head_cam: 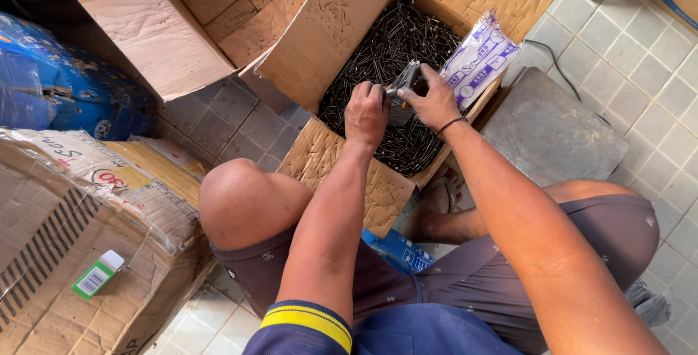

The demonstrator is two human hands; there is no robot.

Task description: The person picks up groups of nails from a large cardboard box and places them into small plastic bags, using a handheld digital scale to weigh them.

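Note:
An open cardboard box [331, 31] on the tiled floor is full of dark screws [392, 42]. Over the box my left hand [366, 113] and my right hand [430, 100] both hold a small clear plastic bag [402, 86] with dark screws in it. My left hand grips the bag's left side, my right hand its upper right side. A black band circles my right wrist. A stack of printed white and purple bags [478, 57] leans against the box's right wall, just beside my right hand.
A second open cardboard box [182, 13] stands at the upper left. A crushed carton [65, 231] with a small green and white box [97, 275] on it lies at the left, under a blue sack [58, 86]. A grey slab [552, 133] lies right.

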